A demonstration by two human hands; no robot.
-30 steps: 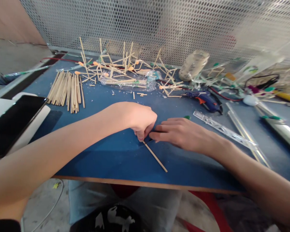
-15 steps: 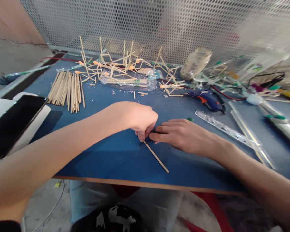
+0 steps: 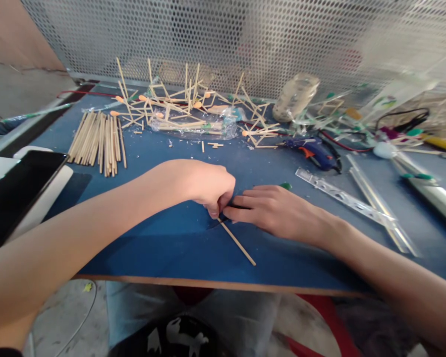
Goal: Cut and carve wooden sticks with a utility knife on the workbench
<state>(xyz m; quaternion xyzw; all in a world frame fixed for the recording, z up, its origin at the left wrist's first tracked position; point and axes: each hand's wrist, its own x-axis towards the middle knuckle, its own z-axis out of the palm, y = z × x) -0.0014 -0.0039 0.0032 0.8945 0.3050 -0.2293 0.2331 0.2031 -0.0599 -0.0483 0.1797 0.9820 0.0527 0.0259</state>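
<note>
So the whole bench is a blue tabletop with a bare wood-coloured front edge, and it's pretty busy up there. Along the back there's a perforated metal panel, with a tangle of little stick frames in front of it, some with orange blobs on them, plus a crinkly clear bag and a cloudy jar tilted to one side. Over on the left, a loose bundle of sticks sits just behind a black phone. Right side's got a blue glue gun and a clear perforated strip. Front and centre, one wooden stick lies slantwise on the blue, near end pointing at the edge. The left hand has its fingers pinched down on the far end of it, and the right hand is curled round a dark tool, mostly hidden, right beside that pinch. Below the edge you get mottled grey floor and a pale cable.
</note>
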